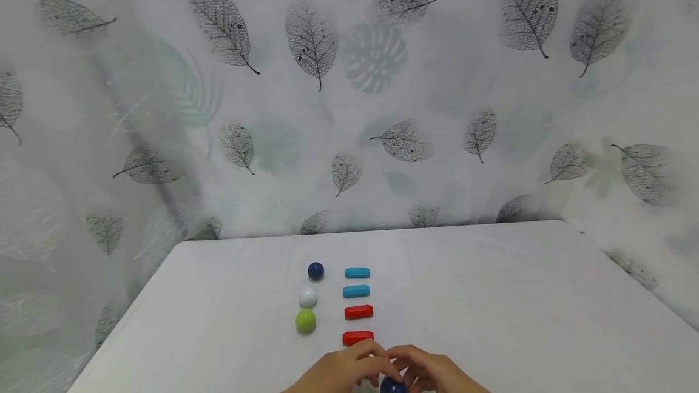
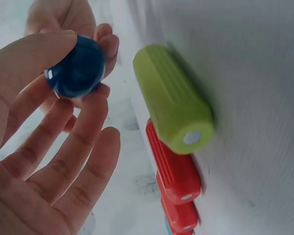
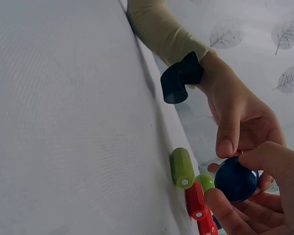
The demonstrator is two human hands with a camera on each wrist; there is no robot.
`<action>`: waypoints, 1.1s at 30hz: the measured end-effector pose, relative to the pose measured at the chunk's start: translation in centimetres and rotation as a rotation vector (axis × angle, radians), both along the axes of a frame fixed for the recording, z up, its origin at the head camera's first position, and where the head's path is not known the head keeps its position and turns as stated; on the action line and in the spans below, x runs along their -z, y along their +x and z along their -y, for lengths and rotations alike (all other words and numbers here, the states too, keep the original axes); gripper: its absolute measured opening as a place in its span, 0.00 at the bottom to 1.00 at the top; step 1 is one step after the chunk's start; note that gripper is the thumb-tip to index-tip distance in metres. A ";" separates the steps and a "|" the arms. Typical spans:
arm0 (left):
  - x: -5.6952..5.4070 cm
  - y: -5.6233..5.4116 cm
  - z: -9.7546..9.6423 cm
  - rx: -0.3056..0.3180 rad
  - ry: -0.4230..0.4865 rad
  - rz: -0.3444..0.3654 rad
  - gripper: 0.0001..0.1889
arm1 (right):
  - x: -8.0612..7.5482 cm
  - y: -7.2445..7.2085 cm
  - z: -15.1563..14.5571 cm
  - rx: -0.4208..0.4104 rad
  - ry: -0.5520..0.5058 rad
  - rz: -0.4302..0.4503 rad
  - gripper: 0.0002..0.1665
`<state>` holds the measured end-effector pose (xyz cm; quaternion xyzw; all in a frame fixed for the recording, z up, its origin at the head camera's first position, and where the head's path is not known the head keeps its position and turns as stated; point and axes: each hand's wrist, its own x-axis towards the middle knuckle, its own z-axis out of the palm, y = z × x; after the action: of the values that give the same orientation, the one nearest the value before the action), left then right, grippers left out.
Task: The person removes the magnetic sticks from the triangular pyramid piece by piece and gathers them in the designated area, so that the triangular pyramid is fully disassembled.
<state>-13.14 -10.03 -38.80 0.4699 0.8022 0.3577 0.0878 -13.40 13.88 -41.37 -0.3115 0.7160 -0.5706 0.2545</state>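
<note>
A glossy dark blue ball (image 1: pixel 393 386) is between both hands at the bottom edge of the head view. My left hand (image 1: pixel 343 370) pinches the ball (image 2: pixel 78 68) between thumb and fingertips, its other fingers spread in the left wrist view. From the opposite side, my right hand (image 1: pixel 437 371) grips the same ball (image 3: pixel 236 180) with its thumb and fingers. Beside the hands a ribbed green stick (image 2: pixel 174 100) lies on the white table; the hands hide it in the head view. A red stick (image 1: pixel 357 338) lies just beyond the left fingers.
Beyond it, another red stick (image 1: pixel 358 312) and two blue sticks (image 1: pixel 357 291) form a column. To its left are a green ball (image 1: pixel 306 321), a white ball (image 1: pixel 308 296) and another dark blue ball (image 1: pixel 315 270). A leaf-print curtain (image 1: pixel 426 90) hangs behind the white table (image 1: pixel 491 296).
</note>
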 end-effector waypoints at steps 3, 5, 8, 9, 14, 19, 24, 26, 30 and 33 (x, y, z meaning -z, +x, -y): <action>0.2 0.3 -0.2 0.009 0.001 0.007 0.15 | 0.1 0.1 0.2 -0.003 -0.028 0.022 0.32; 0.3 0.4 -0.3 0.011 -0.007 0.006 0.15 | 0.2 0.2 0.3 -0.002 -0.030 0.035 0.31; 0.5 0.5 -0.5 0.017 -0.035 -0.040 0.13 | 0.3 0.3 0.4 -0.013 0.002 0.042 0.30; 0.6 0.5 -0.5 0.020 -0.044 -0.060 0.13 | 0.3 0.3 0.4 -0.016 0.019 0.045 0.31; 0.8 0.5 0.3 0.011 -0.071 -0.094 0.13 | 0.6 0.3 0.2 -0.023 0.094 0.004 0.28; 0.5 0.3 1.8 -0.043 -0.072 -0.003 0.15 | 0.7 -0.1 -0.8 -0.043 0.089 -0.078 0.21; 0.4 0.1 3.3 -0.103 -0.082 0.063 0.18 | 0.9 -0.6 -1.5 -0.049 0.089 -0.121 0.18; 0.4 0.1 4.0 -0.138 -0.074 0.070 0.19 | 1.0 -0.7 -1.7 -0.061 0.078 -0.153 0.16; 0.5 0.0 5.2 -0.237 -0.066 0.100 0.18 | 1.4 -0.9 -1.8 -0.073 0.052 -0.179 0.15; 0.5 -0.1 6.1 -0.318 -0.093 0.099 0.17 | 1.5 -1.0 -1.9 -0.078 0.038 -0.188 0.14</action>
<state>-13.28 -16.13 -39.34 0.3140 0.8768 0.3525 0.0911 -14.41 15.73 -42.91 -0.3864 0.7346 -0.5149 0.2141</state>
